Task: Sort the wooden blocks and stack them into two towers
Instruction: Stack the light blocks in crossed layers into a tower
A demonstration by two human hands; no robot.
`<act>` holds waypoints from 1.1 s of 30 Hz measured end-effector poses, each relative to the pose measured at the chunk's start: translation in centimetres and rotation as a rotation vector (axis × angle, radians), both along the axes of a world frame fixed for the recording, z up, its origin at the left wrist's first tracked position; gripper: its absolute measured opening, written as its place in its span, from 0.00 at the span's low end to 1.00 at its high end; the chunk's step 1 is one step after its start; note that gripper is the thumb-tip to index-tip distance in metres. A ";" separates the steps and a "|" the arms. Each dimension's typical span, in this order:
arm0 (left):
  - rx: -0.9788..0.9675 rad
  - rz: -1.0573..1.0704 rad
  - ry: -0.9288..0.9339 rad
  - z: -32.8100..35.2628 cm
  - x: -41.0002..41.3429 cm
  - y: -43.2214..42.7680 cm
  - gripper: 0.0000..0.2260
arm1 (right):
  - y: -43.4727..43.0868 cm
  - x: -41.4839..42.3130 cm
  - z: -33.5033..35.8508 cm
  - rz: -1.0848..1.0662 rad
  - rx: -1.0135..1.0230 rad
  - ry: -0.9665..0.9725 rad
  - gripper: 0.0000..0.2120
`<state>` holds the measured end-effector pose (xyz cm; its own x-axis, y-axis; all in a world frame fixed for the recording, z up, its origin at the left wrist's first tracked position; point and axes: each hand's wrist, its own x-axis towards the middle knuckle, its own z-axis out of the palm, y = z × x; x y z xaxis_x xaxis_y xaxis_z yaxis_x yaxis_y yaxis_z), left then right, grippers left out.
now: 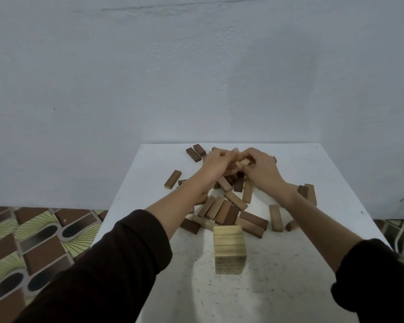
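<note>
Blocks (223, 212) seemingly near far table (313, 173) edge

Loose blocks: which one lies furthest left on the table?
The mid-brown block lying alone at an angle, left of the main pile; all the others lie further right.

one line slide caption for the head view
Over the loose pile, left hand and right hand grip pale blocks; one pale tower stands nearer.
</note>
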<state>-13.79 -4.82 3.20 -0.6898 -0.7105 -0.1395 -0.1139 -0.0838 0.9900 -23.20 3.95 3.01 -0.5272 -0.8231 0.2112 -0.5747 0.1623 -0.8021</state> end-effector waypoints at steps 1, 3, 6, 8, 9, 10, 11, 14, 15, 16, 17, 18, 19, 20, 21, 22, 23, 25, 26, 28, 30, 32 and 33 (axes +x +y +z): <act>0.027 0.039 0.031 0.1 0.3 0.1 0.11 | -0.1 0.6 0.3 0.025 0.008 0.014 0.04; 0.100 0.127 0.093 0.5 1.3 0.2 0.07 | -0.1 1.8 1.1 0.056 0.030 0.043 0.05; 0.231 0.210 0.181 1.3 3.4 0.8 0.03 | 0.2 3.2 2.1 0.126 0.063 0.103 0.05; 0.258 0.225 0.215 1.7 5.1 1.2 0.02 | 0.4 4.4 2.6 0.175 0.072 0.134 0.08; 0.259 0.224 0.223 1.8 5.8 1.3 0.02 | 0.6 4.8 2.8 0.194 0.072 0.158 0.09; 0.252 0.225 0.225 1.7 6.6 1.4 0.03 | 0.7 5.4 3.1 0.217 0.074 0.181 0.10; 0.239 0.230 0.223 1.6 7.4 1.4 0.04 | 0.7 6.0 3.3 0.247 0.087 0.202 0.09; 0.174 0.287 0.203 1.4 10.1 1.6 0.03 | 0.6 8.2 3.9 0.361 0.190 0.285 0.07; 0.138 0.323 0.190 1.2 10.9 1.6 0.03 | 0.5 8.8 4.1 0.366 0.205 0.321 0.06; 0.105 0.357 0.176 1.1 11.8 1.7 0.04 | 0.4 9.4 4.2 0.347 0.205 0.345 0.06; 0.069 0.390 0.162 0.9 13.1 1.7 0.05 | 0.4 10.3 4.3 0.319 0.187 0.330 0.07; 0.039 0.402 0.144 0.6 13.9 1.8 0.05 | 0.5 10.8 4.6 0.291 0.153 0.271 0.08; 0.012 0.399 0.108 0.1 15.0 1.9 0.05 | 0.6 11.7 4.6 0.282 0.112 0.193 0.09; -0.010 0.379 0.058 -0.6 16.0 2.1 0.04 | 0.8 12.8 4.5 0.286 0.083 0.130 0.10; -0.031 0.344 -0.006 -1.3 16.7 2.3 0.03 | 0.9 14.0 4.3 0.300 0.071 0.094 0.11; -0.040 0.310 -0.071 -2.3 17.7 2.5 0.03 | 1.0 15.4 3.4 0.317 0.071 0.066 0.12; -0.054 0.272 -0.131 -3.3 18.3 2.8 0.05 | 1.0 16.7 2.3 0.314 0.068 0.034 0.13; -0.094 0.211 -0.258 -5.3 19.1 3.3 0.09 | 1.2 19.0 -0.6 0.248 0.084 -0.065 0.12; -0.136 0.195 -0.317 -6.2 19.4 3.5 0.10 | 1.3 19.7 -2.1 0.211 0.094 -0.108 0.12; -0.180 0.185 -0.369 -7.5 20.0 3.6 0.11 | 1.4 20.6 -5.0 0.157 0.134 -0.175 0.12; -0.191 0.150 -0.360 -7.9 20.4 3.7 0.07 | 1.4 20.6 -7.0 0.123 0.157 -0.254 0.13; -0.179 0.104 -0.338 -7.9 20.9 3.7 0.06 | 1.3 20.4 -8.2 0.113 0.135 -0.274 0.14; -0.166 0.092 -0.328 -7.7 21.0 3.7 0.08 | 1.3 20.3 -8.6 0.118 0.111 -0.254 0.14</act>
